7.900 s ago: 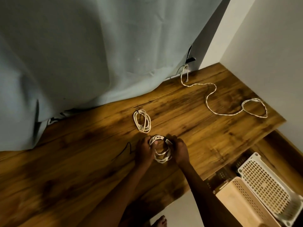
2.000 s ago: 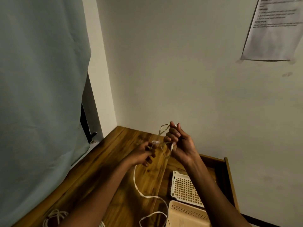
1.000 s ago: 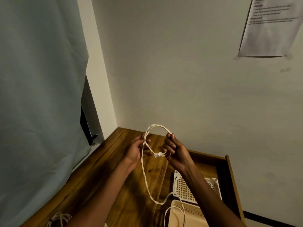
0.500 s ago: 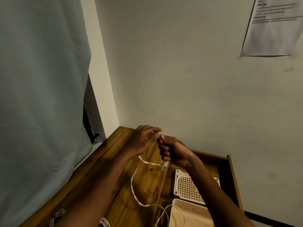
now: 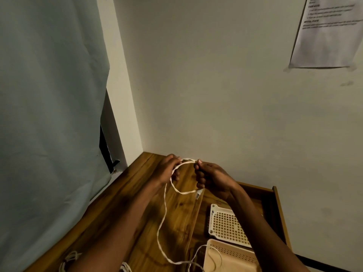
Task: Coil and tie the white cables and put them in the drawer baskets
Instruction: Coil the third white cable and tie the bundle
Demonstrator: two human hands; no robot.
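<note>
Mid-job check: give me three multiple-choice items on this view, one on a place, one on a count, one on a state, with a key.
1. Where does the white basket sit?
A. on the desk top
B. in the open drawer
C. on the floor

2. How many baskets show in the drawer?
A. one
B. two
C. four

3. What state is the white cable held between the hands in?
A. fully coiled and tied
B. one loop held up, the rest trailing loose
C. lying untouched on the desk

Key: 1 B, the white basket lies inside the wooden drawer frame, to the right of the desk. 2 B, the white one and a beige basket nearer the camera. 3 B, the left hand and right hand hold a loop between them while a long tail hangs down toward the beige basket.
</note>
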